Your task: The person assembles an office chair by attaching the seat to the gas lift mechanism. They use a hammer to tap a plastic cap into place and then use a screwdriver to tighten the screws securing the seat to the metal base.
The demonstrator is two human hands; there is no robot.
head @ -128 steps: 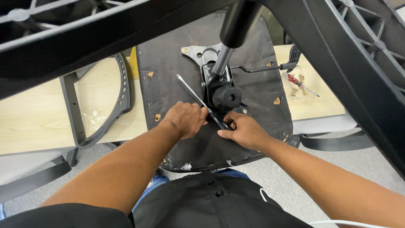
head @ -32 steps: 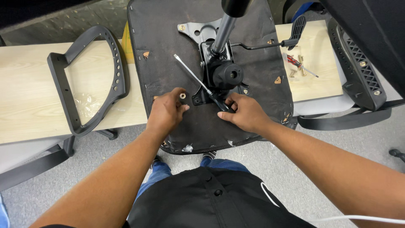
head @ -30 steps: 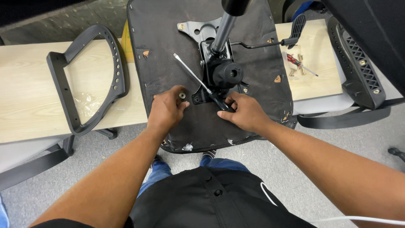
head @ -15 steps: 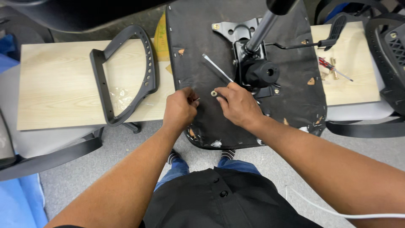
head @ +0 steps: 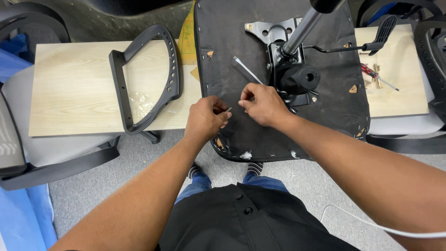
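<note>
An upside-down black chair seat (head: pixel 223 42) lies across a light wooden table (head: pixel 74 88). A black metal mechanism plate (head: pixel 278 35) with a gas cylinder (head: pixel 302 28) is mounted on it. My left hand (head: pixel 204 118) pinches a small bolt (head: pixel 228 110) over the seat's near left part. My right hand (head: pixel 264 104) is close beside it, fingertips almost meeting the left hand's. It grips a long thin metal tool (head: pixel 246 69) whose shaft points up and to the left. The tool's handle is hidden in my palm.
A black armrest frame (head: pixel 144 79) lies on the table to the left. A red-handled screwdriver (head: pixel 376 76) and brass screws lie at the right, past a black lever (head: pixel 353 46). Other chair parts stand at both sides. A white cable (head: pixel 371 225) lies on the grey floor.
Both hands have moved left, away from the mechanism to the seat's near left part. My left hand now shows a small bolt between its fingertips. The view has shifted.
</note>
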